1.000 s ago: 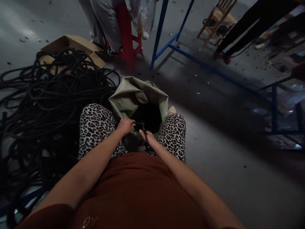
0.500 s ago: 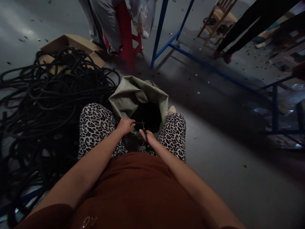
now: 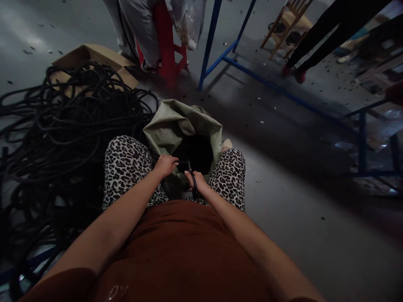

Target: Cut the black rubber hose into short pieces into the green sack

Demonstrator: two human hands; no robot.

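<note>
1. Gray, dimly lit workshop floor (image 3: 299,193) fills the background of the head camera view, scattered with small dark and pale bits. Beyond the wearer's knees stand a blue metal frame (image 3: 205,63), a red stool (image 3: 165,46) and a wooden chair (image 3: 297,6).

2. Two other people appear in part: gray trouser legs (image 3: 141,29) against the stool, and black trouser legs (image 3: 321,31) farther right.

3. Between the wearer's leopard-print knees (image 3: 126,167), an olive-green woven sack (image 3: 165,126) sits with its mouth open and its rim loosely folded. Its inside is so dark that any contents cannot be made out.

4. On the left, an open cardboard box (image 3: 108,55) has its flaps spread. A large tangled heap of black cord (image 3: 75,121), possibly tubing, lies partly in it and spills across the floor beside the sack and the left knee.

5. Near the stool hangs a clear plastic bag (image 3: 190,27) holding something pale and brownish, too blurred to identify.

6. Left hand (image 3: 166,165): fingers pinching a thin black strip (image 3: 181,162) that points right, over the sack's opening.

7. Right hand (image 3: 199,180): grasping black-handled scissors (image 3: 193,181), blades pointing away from the wearer, at the strip's free end. Whether blades and strip touch cannot be told.
</note>
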